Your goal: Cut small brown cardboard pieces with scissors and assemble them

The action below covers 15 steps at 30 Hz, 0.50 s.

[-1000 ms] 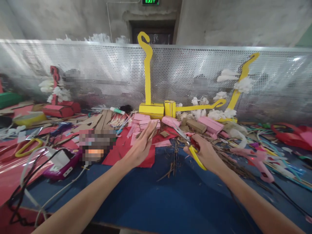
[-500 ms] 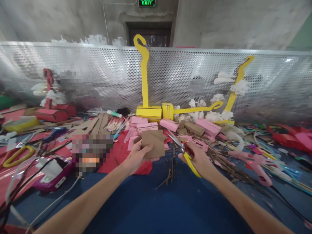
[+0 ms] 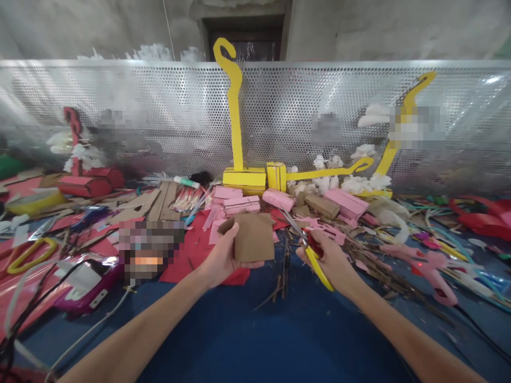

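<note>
A squarish piece of brown cardboard (image 3: 255, 237) is gripped in my left hand (image 3: 222, 254), thumb on its near face and fingers beneath. A second brown flap shows at its left edge. My right hand (image 3: 333, 260) is closed round a pair of scissors (image 3: 313, 260) with yellow and red handles. Their metal blades point up and to the left, just right of the cardboard and apart from it. Behind the cardboard lie pink paper-covered boxes (image 3: 241, 206) and a sheet of red paper (image 3: 187, 261). Thin brown offcuts (image 3: 284, 271) lie on the blue table (image 3: 263, 330) between my hands.
A pink glue gun (image 3: 431, 266) with a black cord lies at right. Yellow hooked cardboard shapes (image 3: 236, 122) stand before a perforated metal panel (image 3: 159, 106). At left are a red hooked shape (image 3: 85, 183), yellow-handled scissors (image 3: 34, 255), a purple device (image 3: 85, 292) and cables.
The cardboard has turned slightly in my left hand, its thumb now upright at the left edge. My right hand and the scissors have shifted slightly right. The camera view has tipped down a little.
</note>
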Available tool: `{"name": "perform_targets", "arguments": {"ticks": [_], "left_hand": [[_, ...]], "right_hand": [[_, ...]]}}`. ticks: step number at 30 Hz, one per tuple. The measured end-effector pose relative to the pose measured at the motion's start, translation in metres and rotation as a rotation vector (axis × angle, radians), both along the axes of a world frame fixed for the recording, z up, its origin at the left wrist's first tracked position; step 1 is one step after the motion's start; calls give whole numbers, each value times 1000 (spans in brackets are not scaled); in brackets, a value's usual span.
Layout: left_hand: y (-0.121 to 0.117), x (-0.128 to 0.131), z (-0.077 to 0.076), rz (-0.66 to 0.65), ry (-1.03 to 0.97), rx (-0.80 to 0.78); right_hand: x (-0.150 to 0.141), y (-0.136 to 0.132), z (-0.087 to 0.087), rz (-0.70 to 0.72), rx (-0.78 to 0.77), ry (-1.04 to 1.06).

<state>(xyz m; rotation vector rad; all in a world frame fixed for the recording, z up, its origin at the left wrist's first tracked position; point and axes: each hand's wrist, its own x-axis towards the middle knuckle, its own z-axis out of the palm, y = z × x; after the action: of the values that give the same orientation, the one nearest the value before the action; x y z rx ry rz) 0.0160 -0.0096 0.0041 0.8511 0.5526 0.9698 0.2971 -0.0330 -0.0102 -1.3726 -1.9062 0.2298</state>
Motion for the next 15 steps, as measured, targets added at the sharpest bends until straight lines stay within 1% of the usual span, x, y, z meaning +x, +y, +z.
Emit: {"name": "perform_targets", "arguments": {"ticks": [2, 5, 8, 11, 15], "left_hand": [[1, -1, 0, -24, -16, 8], [0, -1, 1, -8, -33, 1], [-4, 1, 2, 47, -14, 21], [-7, 4, 1, 112, 42, 81], [-7, 7, 1, 189, 51, 102]], "right_hand": [[-2, 0, 0, -3, -17, -2], [-4, -2, 2, -9, -35, -12], [-6, -5, 3, 2, -46, -15], [-7, -9, 6, 25, -45, -11], [-8, -14, 9, 93, -67, -3]]}}
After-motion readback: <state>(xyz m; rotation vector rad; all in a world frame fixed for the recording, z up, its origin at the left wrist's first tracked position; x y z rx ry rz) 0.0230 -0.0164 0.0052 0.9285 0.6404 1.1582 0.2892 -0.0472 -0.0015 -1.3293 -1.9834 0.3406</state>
